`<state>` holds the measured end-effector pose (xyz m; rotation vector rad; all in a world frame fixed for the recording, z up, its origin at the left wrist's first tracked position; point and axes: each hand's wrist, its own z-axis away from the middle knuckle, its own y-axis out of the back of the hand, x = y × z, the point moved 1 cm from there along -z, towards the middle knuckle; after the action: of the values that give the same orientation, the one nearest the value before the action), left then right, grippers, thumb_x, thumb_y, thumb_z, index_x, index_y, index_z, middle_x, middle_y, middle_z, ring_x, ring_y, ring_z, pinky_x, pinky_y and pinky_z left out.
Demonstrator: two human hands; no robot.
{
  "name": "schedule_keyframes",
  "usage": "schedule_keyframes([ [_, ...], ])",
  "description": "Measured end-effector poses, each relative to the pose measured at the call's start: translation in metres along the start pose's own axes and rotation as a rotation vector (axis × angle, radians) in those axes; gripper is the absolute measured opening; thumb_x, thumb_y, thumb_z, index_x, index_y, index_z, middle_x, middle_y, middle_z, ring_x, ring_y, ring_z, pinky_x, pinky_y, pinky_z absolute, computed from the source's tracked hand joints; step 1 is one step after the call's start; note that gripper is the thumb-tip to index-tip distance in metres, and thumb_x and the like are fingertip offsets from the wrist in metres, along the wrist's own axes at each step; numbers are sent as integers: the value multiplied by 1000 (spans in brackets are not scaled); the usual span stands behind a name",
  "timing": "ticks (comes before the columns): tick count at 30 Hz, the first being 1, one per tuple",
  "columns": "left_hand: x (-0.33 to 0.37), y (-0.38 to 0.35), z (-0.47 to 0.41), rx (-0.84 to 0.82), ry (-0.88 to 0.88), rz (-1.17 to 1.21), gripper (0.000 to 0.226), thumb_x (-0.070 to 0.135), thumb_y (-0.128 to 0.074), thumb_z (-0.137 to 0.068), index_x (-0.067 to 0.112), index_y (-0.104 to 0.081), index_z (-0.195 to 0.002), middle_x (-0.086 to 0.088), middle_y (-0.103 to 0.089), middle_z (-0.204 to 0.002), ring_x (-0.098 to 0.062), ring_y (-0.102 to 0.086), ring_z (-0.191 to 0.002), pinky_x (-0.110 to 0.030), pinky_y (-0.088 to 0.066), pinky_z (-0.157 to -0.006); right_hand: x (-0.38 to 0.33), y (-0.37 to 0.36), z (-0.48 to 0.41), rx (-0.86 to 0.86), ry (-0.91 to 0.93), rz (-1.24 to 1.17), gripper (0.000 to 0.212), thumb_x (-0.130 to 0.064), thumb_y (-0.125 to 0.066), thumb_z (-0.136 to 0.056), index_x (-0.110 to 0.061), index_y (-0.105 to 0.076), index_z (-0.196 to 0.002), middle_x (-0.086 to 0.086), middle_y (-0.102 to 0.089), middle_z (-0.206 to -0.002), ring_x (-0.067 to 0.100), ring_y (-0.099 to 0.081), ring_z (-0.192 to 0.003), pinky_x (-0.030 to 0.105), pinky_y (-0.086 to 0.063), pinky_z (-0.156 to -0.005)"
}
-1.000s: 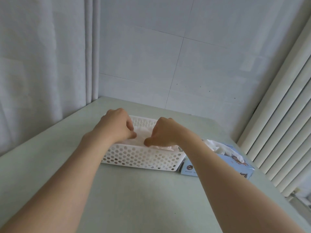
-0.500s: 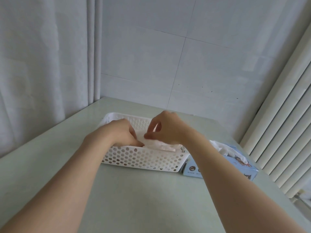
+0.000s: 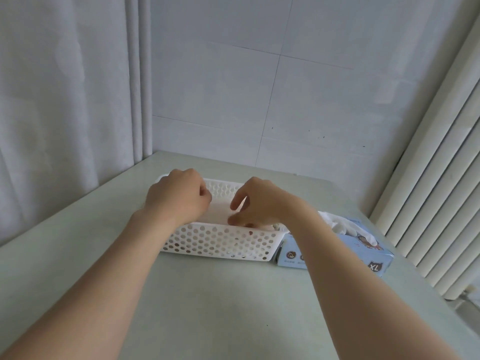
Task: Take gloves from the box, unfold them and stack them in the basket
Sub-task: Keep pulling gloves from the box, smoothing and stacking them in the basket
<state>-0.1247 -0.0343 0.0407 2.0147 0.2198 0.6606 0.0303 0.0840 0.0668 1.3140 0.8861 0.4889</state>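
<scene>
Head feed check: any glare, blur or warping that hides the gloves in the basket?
Head view: soft even light, no glare; left hand and right hand sharp; wide-angle lens bows the white slats at the right edge; white gloves wash out against the white basket, edges hard to read.

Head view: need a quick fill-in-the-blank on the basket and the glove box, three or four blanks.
1. The white basket has walls full of round ____.
2. The blue box sits just to the ____ of the basket.
3. The size printed on the box reads ____.
4. A white glove pokes out of the box's ____.
Missing words: holes; right; XL; top.
</scene>
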Motion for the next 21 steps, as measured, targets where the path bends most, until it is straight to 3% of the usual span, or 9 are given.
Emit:
schedule_keyframes([
  [2,14,-1,5,144,-56,-36,27,32,-53,-94,19,-70,-77,-1,-68,-76,-29,-62,-67,-36,-55,-62,-2,3,11,146,37,-171,9,-24,-75,-95,-16,-77,-99,3,-79,-78,17,-76,-63,30,-64,-66],
  [5,42,-8,18,267,-211,31,25,36,-53,-99,23,-68,-84,5,-68,-77,-28,-64,-69,-35,-53,-62,8,5,26,540,73,-203,20,-10,-60,-92,-16,-78,-96,-7,-69,-63,8,-63,-55,12,-49,-60],
  [8,66,-25,35,393,-384,39,29,34,-48,-101,21,-62,-79,7,-60,-68,-24,-59,-60,-29,-41,-51,29,3,43,685,30,-283,26,-1,-51,-87,-16,-71,-94,-11,-56,-54,6,-56,-54,14,-45,-58],
  [10,77,-37,45,449,-488,49,33,32,-46,-102,19,-61,-76,6,-57,-67,-22,-55,-61,-28,-34,-49,49,4,59,691,-21,-273,30,4,-48,-87,-17,-66,-97,-7,-62,-63,6,-56,-60,15,-42,-56],
  [12,87,-50,54,462,-601,46,32,28,-49,-103,17,-66,-78,3,-60,-72,-21,-55,-66,-31,-39,-54,74,5,72,686,-72,-248,35,8,-48,-85,-19,-64,-101,-1,-68,-84,8,-60,-78,14,-45,-65],
  [15,101,-67,59,442,-690,28,29,24,-49,-102,14,-70,-85,-1,-63,-82,-25,-55,-73,-40,-48,-65,110,1,87,682,-193,-212,41,9,-50,-80,-21,-65,-104,-2,-65,-101,18,-61,-97,37,-53,-92],
  [18,112,-76,54,467,-691,-8,24,19,-50,-98,12,-70,-86,-3,-63,-86,-27,-56,-77,-42,-48,-68,136,-10,100,711,-321,-151,39,-4,-55,-88,-24,-66,-119,-2,-64,-115,24,-58,-112,39,-39,-101],
  [21,121,-84,53,495,-755,-60,18,10,-52,-90,12,-71,-89,-3,-66,-90,-29,-59,-82,-42,-47,-73,148,-21,106,662,-326,-80,44,-22,-51,-99,-27,-55,-143,-1,-64,-129,27,-54,-126,42,-30,-103],
])
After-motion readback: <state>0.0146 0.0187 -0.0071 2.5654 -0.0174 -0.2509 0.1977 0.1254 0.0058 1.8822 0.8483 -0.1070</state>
